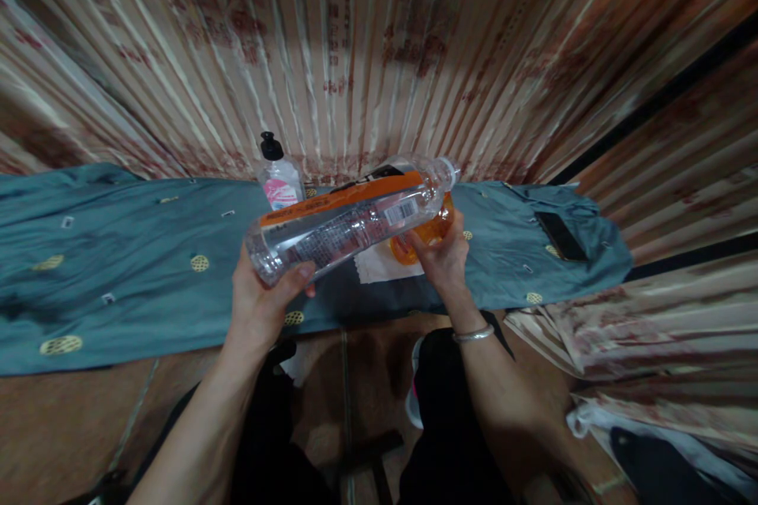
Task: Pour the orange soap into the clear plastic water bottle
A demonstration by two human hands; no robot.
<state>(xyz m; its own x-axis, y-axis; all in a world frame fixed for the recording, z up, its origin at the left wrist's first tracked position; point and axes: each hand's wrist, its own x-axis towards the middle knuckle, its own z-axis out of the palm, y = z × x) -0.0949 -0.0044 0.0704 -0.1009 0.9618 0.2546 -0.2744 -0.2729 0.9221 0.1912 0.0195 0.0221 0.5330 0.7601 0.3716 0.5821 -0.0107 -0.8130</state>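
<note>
A large clear plastic bottle (349, 225) with an orange-and-clear printed label and a barcode slants up to the right above the bench. My left hand (266, 288) is closed around its base, thumb on the near side. Its neck, with a white ring or cap, points right. Behind and below the neck is a smaller translucent orange bottle (435, 230), partly hidden. My right hand (445, 256) is closed around this orange bottle, thumb across its near side; its other fingers are mostly hidden. A white paper or cloth (382, 267) lies beneath the orange bottle.
A pump bottle (281, 183) with a black top and pink label stands at the back left. A dark phone (560, 235) lies toward the right end of the teal patterned cloth (148, 252). Pleated curtains (332, 39) hang behind and at right.
</note>
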